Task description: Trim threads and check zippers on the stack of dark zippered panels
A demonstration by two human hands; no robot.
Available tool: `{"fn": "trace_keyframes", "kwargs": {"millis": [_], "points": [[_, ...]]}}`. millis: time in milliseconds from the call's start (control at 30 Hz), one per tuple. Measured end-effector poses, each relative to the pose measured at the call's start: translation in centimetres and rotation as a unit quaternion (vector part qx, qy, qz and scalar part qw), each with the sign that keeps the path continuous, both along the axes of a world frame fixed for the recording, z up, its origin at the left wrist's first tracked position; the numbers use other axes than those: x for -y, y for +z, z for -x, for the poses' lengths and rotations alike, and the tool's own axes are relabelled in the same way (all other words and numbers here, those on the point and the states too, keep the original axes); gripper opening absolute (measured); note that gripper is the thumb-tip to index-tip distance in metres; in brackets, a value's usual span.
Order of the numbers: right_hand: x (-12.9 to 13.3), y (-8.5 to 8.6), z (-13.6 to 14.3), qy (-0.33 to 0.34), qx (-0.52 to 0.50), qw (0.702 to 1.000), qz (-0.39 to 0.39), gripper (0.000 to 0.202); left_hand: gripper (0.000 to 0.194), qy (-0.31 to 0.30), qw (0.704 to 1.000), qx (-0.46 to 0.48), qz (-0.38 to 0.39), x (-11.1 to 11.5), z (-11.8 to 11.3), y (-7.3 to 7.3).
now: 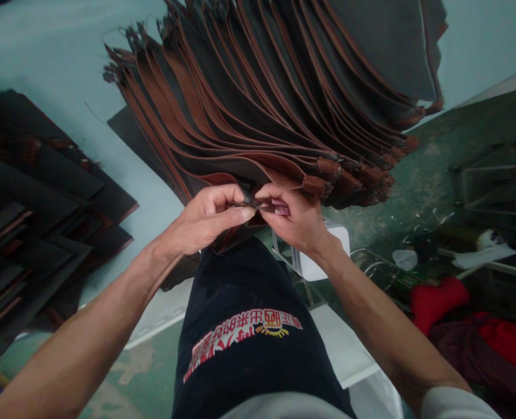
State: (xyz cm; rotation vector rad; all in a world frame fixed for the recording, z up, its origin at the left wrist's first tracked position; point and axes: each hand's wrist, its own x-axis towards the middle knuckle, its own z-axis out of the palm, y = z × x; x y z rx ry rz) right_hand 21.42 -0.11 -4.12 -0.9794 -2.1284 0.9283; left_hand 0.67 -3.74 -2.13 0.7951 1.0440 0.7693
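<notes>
In front of the apron, my left hand [214, 214] pinches the corner of a dark piece with a brown underside [235, 234], which looks like leather or coated cloth. My right hand [295, 218] meets it there, closed around a small tool with a purple-pink part [281, 207] showing between the fingers. The tool's tip is at the pinched corner; its exact kind is too small to make out. Just beyond both hands lies a thick fanned stack of dark, brown-backed panels [240, 131], with frayed, thread-trailing corners.
More dark panels [43, 192] are piled at the left on the pale blue table [105, 169]. A white stool [327, 256] stands below, right of the apron [249, 291]. Red cloth [441, 299] and metal frames [493, 186] are at the right, above a green floor.
</notes>
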Motion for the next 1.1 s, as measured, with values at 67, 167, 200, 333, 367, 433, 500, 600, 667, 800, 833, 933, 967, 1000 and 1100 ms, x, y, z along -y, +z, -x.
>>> {"fn": "trace_keyframes", "kwargs": {"millis": [67,167,200,333,367,433,500,600,667,800,833,933,967,1000,1100], "points": [[-0.1,0.0,0.1,0.003,-0.008,1.0,0.007,0.01,0.043,0.01,1.0,-0.001,0.001,0.0,-0.2,0.1],[-0.2,0.0,0.3,0.008,-0.023,1.0,0.008,0.014,0.044,0.014,1.0,-0.021,-0.007,0.0,-0.5,0.4],[-0.2,0.0,0.4,0.007,-0.028,1.0,0.007,0.015,0.045,0.017,0.999,-0.028,-0.016,0.0,-0.5,0.4],[-0.3,0.0,0.6,0.009,-0.037,0.999,0.007,0.014,0.047,0.038,0.998,-0.034,-0.046,0.0,-0.7,0.4],[-0.3,0.0,0.6,0.012,-0.043,0.999,0.008,0.013,0.048,0.039,0.998,-0.034,-0.047,0.0,-0.6,0.4],[-0.3,-0.1,0.6,0.015,-0.058,0.998,0.011,0.012,0.049,0.038,0.998,-0.033,-0.045,-0.1,-0.6,0.3],[-0.2,-0.2,0.6,0.015,-0.067,0.998,0.013,0.011,0.05,0.033,0.998,-0.035,-0.043,-0.1,-0.5,0.2],[-0.1,-0.4,0.7,0.016,-0.071,0.997,0.028,0.013,0.049,0.039,0.997,-0.04,-0.049,0.0,-0.6,-0.2],[-0.1,-0.4,0.9,0.023,-0.073,0.996,0.046,0.016,0.051,0.063,0.996,-0.037,-0.06,0.1,-0.7,-0.5],[0.1,-0.5,1.0,0.034,-0.074,0.994,0.074,0.015,0.056,0.081,0.992,-0.063,-0.067,0.1,-1.0,-0.6],[0.1,-0.5,1.0,0.034,-0.078,0.993,0.082,0.014,0.057,0.073,0.992,-0.077,-0.068,0.1,-0.9,-0.5],[0.3,-0.3,0.7,0.03,-0.088,0.989,0.115,0.016,0.061,0.052,0.99,-0.106,-0.074,-0.3,-0.8,0.2],[0.4,-0.1,0.6,0.028,-0.091,0.987,0.128,0.018,0.061,0.048,0.99,-0.112,-0.077,-0.3,-0.7,0.5],[0.5,0.1,0.6,0.026,-0.095,0.985,0.144,0.02,0.061,0.045,0.989,-0.116,-0.079,-0.4,-0.7,0.7],[0.8,1.4,0.8,0.008,-0.111,0.973,0.204,0.018,0.059,0.052,0.988,-0.12,-0.086,-0.3,-1.0,1.2]]}}
